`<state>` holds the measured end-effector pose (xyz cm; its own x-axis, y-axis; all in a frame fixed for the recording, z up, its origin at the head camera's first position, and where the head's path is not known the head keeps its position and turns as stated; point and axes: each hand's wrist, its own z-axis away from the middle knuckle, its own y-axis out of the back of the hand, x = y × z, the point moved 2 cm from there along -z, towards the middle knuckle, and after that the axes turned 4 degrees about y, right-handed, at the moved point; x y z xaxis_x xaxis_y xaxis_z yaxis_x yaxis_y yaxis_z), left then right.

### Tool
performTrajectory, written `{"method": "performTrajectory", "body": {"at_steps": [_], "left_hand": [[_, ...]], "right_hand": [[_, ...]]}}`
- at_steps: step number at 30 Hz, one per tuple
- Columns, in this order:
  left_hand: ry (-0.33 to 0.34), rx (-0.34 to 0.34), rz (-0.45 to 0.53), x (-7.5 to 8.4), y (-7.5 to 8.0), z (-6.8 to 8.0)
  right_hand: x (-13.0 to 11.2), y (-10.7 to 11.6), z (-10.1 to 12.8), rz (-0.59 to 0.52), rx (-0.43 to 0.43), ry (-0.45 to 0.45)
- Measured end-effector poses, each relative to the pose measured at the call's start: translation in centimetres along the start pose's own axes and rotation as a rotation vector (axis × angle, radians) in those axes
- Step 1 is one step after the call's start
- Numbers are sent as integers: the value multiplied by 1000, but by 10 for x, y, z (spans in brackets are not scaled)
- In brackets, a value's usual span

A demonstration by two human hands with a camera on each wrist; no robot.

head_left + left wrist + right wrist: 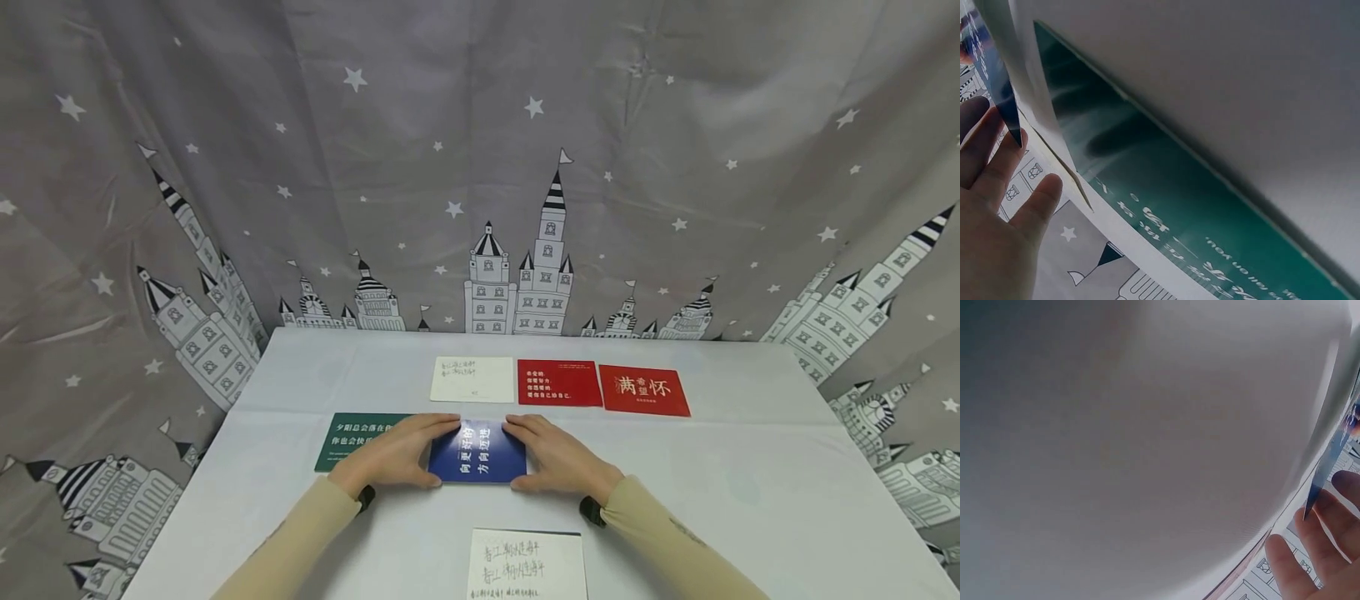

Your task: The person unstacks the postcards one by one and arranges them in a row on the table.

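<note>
A blue card (pixel 477 452) with white Chinese characters lies between the two hands in the head view, its lettering turned sideways. My left hand (pixel 401 451) grips its left side, fingertips at the far corner and thumb at the near corner. On the opposite side my right hand (pixel 558 455) holds it the same way. The left wrist view shows fingertips (pixel 1017 139) against the card's corner; the right wrist view shows fingertips (pixel 1305 515) there too. Partly under the left hand and forearm is a green card (pixel 352 437) with white lettering.
Along the back of the white table (pixel 712 500) lie a cream card (pixel 472 380) with handwriting, a red card (pixel 558 383) and another red card (pixel 645 390). Nearest me, a handwritten cream card (pixel 527 567) runs out of frame. A grey castle-print curtain (pixel 480 125) hangs behind.
</note>
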<state>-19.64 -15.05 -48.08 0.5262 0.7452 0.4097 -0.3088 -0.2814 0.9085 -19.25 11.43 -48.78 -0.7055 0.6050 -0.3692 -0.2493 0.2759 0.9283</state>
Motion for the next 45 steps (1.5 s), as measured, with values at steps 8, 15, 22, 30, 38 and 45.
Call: {"method": "performTrajectory", "body": {"at_steps": [8,15,22,30,38,45], "left_hand": [[0,-9,2,-5,2,-5],[12,-11,-15,-10,3,-7],[25,-9,-9,-11,2,-9],[37,-13,-15,-10,2,-9],[60,-44,-23,-11,1,-10],[52,-59,-19,-12,0,-10]], "right_hand": [[1,0,-9,11,-22,-27],[3,-1,-16,13,-43,-47],[3,-2,-19,30,-53,-57],[3,-3,-20,33,-59,-54],[3,-3,-20,18,-67,-53],[5,-4,-20,20,-67,-50]]}}
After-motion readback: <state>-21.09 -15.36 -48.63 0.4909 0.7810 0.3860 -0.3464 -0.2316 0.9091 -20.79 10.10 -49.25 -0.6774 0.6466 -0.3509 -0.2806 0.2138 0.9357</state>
